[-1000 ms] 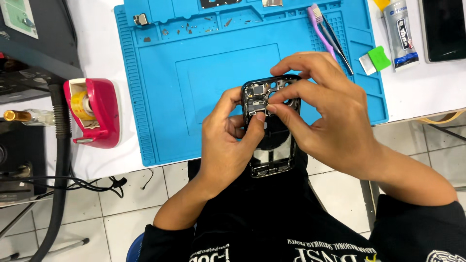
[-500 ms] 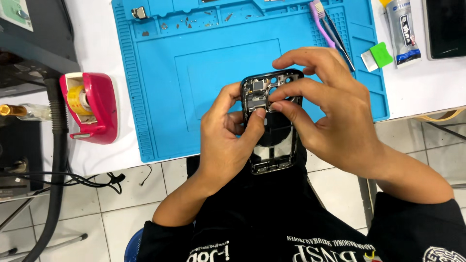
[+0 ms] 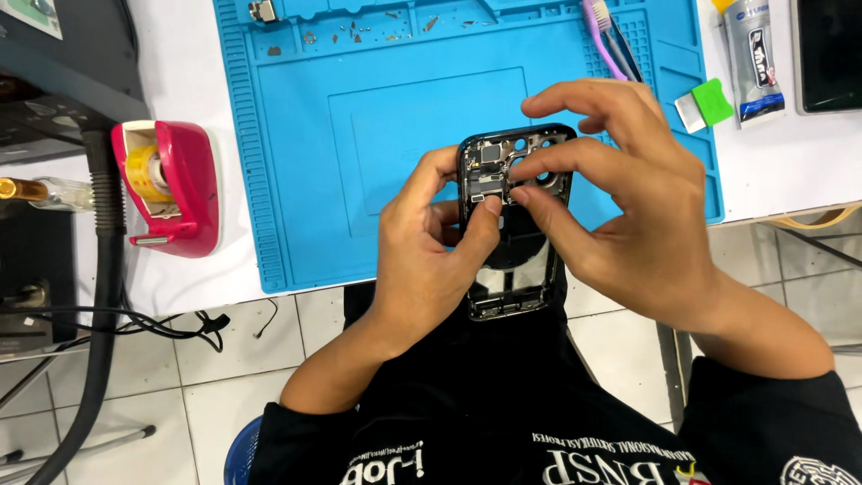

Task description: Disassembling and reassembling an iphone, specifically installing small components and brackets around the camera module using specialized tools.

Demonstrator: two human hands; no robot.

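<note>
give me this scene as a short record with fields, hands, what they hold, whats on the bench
left hand: left hand grips the opened phone frame by its side, thumb on its inner parts
right hand: right hand pinches at the upper inner parts with its fingertips
surface: blue work mat on a white bench
left of mat: pink tape dispenser
right of mat: glue tube, green-and-white pry tool
mat top: brush, small loose bits
</note>
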